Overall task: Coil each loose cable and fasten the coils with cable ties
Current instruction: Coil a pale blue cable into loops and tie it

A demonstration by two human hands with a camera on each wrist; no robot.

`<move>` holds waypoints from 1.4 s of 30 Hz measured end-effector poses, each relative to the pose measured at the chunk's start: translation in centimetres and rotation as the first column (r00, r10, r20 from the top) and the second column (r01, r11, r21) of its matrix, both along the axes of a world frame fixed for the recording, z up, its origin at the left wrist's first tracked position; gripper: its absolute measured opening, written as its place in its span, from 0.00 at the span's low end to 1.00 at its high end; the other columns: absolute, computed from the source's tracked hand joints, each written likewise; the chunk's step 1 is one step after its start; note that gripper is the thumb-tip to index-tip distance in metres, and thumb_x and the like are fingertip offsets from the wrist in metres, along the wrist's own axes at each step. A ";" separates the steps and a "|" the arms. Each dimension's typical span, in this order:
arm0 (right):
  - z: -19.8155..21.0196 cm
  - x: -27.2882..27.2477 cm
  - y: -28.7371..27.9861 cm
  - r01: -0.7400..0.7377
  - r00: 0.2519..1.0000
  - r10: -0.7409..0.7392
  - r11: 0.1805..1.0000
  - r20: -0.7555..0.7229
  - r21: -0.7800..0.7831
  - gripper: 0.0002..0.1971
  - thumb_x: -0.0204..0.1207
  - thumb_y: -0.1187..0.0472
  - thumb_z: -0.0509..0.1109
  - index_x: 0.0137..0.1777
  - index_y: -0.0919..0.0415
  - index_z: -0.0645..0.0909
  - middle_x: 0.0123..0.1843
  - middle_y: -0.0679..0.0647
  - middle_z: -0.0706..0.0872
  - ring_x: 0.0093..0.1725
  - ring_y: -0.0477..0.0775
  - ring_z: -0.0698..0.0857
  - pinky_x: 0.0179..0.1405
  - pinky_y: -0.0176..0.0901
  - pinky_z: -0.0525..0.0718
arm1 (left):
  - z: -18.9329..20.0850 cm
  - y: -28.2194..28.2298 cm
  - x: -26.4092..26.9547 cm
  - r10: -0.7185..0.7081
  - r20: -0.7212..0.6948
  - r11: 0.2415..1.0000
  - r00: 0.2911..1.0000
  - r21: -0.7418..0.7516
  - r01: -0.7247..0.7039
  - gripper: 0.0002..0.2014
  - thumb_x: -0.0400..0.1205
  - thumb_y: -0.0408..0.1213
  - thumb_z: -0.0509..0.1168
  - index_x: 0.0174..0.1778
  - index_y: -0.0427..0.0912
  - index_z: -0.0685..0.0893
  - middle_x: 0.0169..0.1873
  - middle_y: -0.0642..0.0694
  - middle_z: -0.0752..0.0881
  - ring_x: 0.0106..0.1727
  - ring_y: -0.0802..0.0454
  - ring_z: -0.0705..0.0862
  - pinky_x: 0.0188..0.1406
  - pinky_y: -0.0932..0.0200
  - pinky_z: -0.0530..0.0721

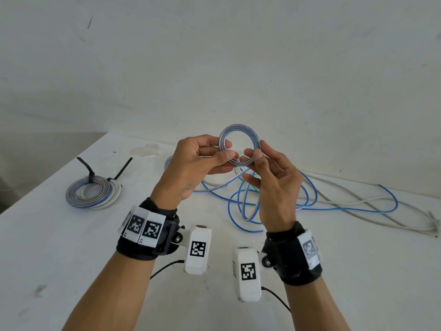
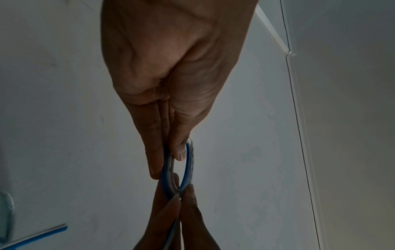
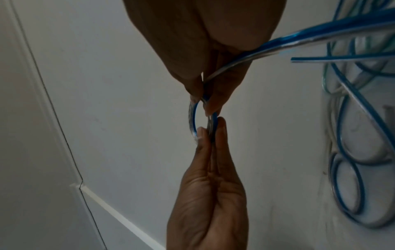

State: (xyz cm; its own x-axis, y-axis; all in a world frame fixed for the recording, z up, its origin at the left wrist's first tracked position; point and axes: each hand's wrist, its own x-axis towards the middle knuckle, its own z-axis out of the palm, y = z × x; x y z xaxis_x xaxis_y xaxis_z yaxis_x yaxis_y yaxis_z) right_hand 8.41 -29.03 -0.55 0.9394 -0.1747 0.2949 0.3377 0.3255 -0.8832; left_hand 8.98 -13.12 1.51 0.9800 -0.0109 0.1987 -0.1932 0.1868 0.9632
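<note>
Held: small coil (image 1: pixel 239 147) of blue cable, centre of the frame, my left hand (image 1: pixel 197 166) pinching its left rim, my right hand (image 1: pixel 272 180) pinching the lower right. Done: two tied coils (image 1: pixel 93 195), left of frame, black ties (image 1: pixel 91 171) on. Left: blue slack (image 1: pixel 307 206) and grey cable (image 1: pixel 372 206) tangled on the table (image 1: pixel 334 271) at right; tangle likely snags winding.
</note>
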 end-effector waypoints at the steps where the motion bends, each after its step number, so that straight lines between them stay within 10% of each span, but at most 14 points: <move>1: -0.1 0.0 0.0 -0.004 1.000 0.004 1.000 0.000 0.001 0.11 0.83 0.63 0.72 0.64 0.60 0.86 0.51 0.57 0.95 0.51 0.56 0.93 0.37 0.40 0.89 | -0.1 0.0 0.1 -0.003 -0.003 1.000 1.000 0.009 0.003 0.11 0.80 0.26 0.73 0.58 0.28 0.86 0.47 0.34 0.93 0.50 0.41 0.94 0.48 0.54 0.92; 6: -0.1 0.9 -1.5 -0.030 0.997 0.047 0.961 0.055 -0.276 0.10 0.82 0.68 0.73 0.60 0.58 0.89 0.47 0.56 0.95 0.45 0.54 0.94 0.36 0.41 0.88 | 0.3 0.7 0.3 -0.063 -0.058 0.989 0.996 0.133 0.071 0.19 0.80 0.40 0.73 0.64 0.35 0.84 0.51 0.39 0.93 0.50 0.47 0.92 0.49 0.57 0.91; 11: 0.0 0.8 -2.2 -0.105 0.977 0.196 0.792 0.087 -0.602 0.13 0.82 0.68 0.74 0.57 0.49 0.91 0.46 0.50 0.94 0.43 0.54 0.93 0.41 0.45 0.92 | 0.3 0.5 0.2 -0.069 -0.123 0.951 0.990 0.291 0.103 0.25 0.90 0.52 0.57 0.58 0.29 0.85 0.33 0.44 0.83 0.30 0.52 0.80 0.33 0.60 0.82; 16: 0.0 0.7 -2.4 -0.093 0.969 0.216 0.764 0.117 -0.638 0.11 0.82 0.70 0.73 0.59 0.58 0.92 0.48 0.49 0.94 0.43 0.52 0.93 0.43 0.49 0.92 | 0.5 -0.8 -0.2 -0.123 -0.218 0.890 0.968 0.406 0.205 0.28 0.92 0.53 0.53 0.31 0.52 0.89 0.24 0.52 0.69 0.25 0.55 0.65 0.29 0.62 0.70; 22: 0.2 0.5 -2.0 -0.079 0.963 0.218 0.792 0.158 -0.605 0.11 0.81 0.70 0.74 0.59 0.58 0.92 0.49 0.49 0.94 0.44 0.51 0.93 0.43 0.41 0.89 | 0.5 -0.5 0.1 -0.034 -0.205 0.895 0.978 0.430 0.121 0.29 0.91 0.51 0.54 0.23 0.50 0.79 0.23 0.54 0.70 0.24 0.56 0.66 0.31 0.59 0.69; 30: 0.3 0.1 -1.4 0.057 0.988 -0.003 0.936 0.154 -0.348 0.04 0.79 0.64 0.78 0.52 0.59 0.92 0.42 0.54 0.94 0.46 0.57 0.94 0.37 0.41 0.90 | 1.3 -0.8 0.2 0.025 -0.141 0.998 0.990 0.053 -0.017 0.22 0.92 0.41 0.52 0.30 0.45 0.68 0.21 0.54 0.64 0.21 0.57 0.60 0.28 0.59 0.63; 35: 0.0 -0.2 0.2 -0.021 0.997 0.037 0.974 0.066 -0.227 0.03 0.79 0.66 0.77 0.51 0.60 0.91 0.46 0.60 0.94 0.46 0.57 0.95 0.31 0.41 0.88 | 1.8 -0.1 0.5 0.001 -0.160 0.942 0.987 -0.332 -0.055 0.19 0.92 0.41 0.50 0.33 0.46 0.66 0.19 0.55 0.63 0.21 0.56 0.58 0.22 0.63 0.65; 42: -0.5 -0.6 1.7 0.009 0.999 -0.007 0.999 0.042 -0.052 0.08 0.77 0.68 0.78 0.55 0.67 0.90 0.46 0.59 0.95 0.44 0.53 0.94 0.30 0.40 0.88 | 1.6 -1.7 0.2 -0.001 -0.156 0.895 0.988 -0.441 -0.068 0.21 0.92 0.42 0.49 0.30 0.45 0.66 0.20 0.53 0.60 0.23 0.55 0.58 0.24 0.60 0.63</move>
State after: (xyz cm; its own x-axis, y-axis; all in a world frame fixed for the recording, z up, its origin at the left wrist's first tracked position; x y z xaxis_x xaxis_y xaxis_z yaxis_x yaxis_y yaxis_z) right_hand 7.80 -27.37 -1.00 0.9247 -0.1653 0.3430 0.3773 0.2766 -0.8838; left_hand 9.16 -14.84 3.11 0.9966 0.0775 0.0277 -0.0686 0.5969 0.7994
